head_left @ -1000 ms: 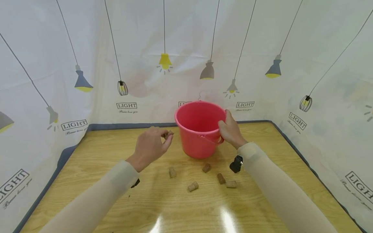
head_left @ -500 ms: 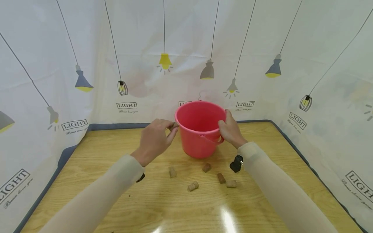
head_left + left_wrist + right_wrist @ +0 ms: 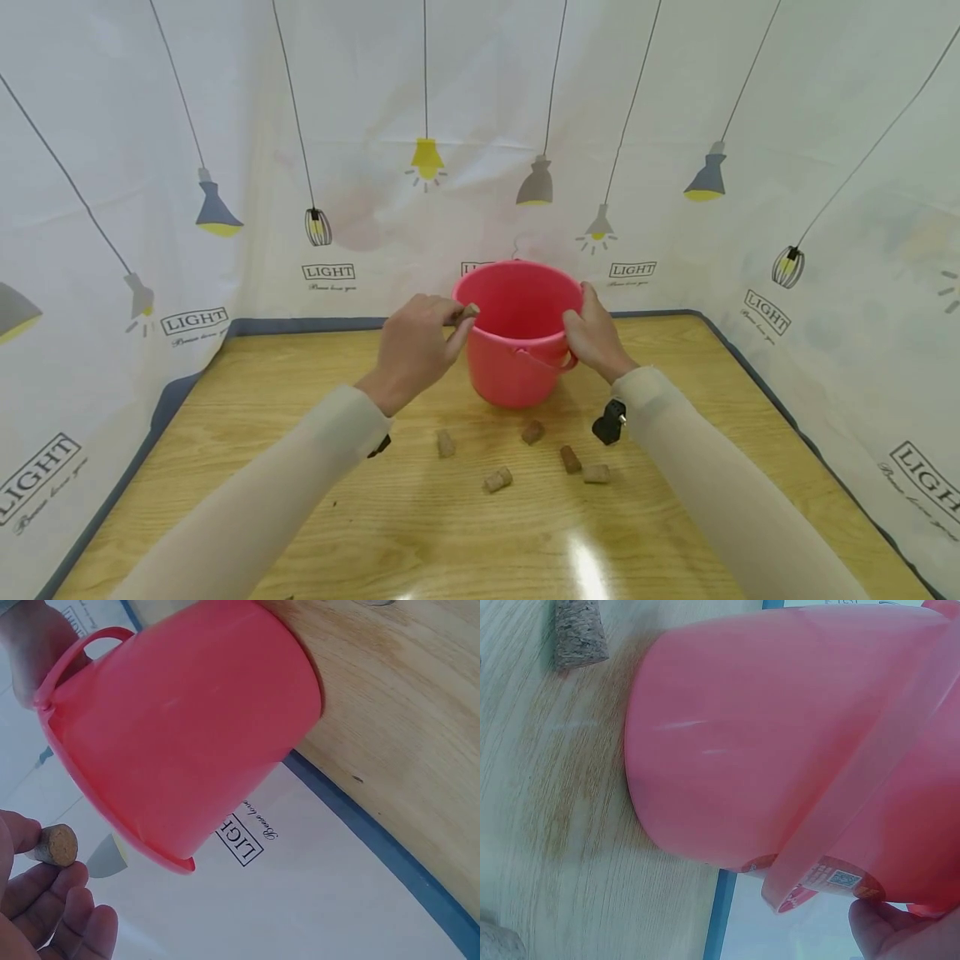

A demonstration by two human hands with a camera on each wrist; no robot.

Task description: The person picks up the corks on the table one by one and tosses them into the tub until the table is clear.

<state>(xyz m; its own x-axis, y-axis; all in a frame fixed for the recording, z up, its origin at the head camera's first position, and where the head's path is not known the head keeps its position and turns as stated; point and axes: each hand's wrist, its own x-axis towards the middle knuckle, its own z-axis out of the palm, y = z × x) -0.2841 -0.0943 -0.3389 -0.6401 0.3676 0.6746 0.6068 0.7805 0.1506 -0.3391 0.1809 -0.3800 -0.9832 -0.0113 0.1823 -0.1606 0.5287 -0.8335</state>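
My left hand (image 3: 418, 343) pinches a cork (image 3: 58, 845) between thumb and fingers, at the left rim of a pink plastic bucket (image 3: 501, 375). In the left wrist view the cork's round end faces the camera, just off the bucket's rim. My right hand (image 3: 597, 333) grips the bucket's right rim, thumb over the edge. The bucket stands upright on the wooden table, its handle (image 3: 870, 761) hanging down the near side. The bucket's floor is hidden from the head view. Several corks lie in front of it, among them a pale one (image 3: 498, 479) and a darker one (image 3: 569, 459).
More corks, one reddish-brown (image 3: 532, 432) and one pale (image 3: 446, 443), lie near the bucket's base. A white cloth backdrop (image 3: 375, 208) printed with lamps surrounds the wooden table (image 3: 420, 533). A black device (image 3: 609, 422) shows under my right sleeve.
My left hand has moved right and slightly up with the cork, from beside the bucket to its left rim. The right hand and bucket have stayed in place.
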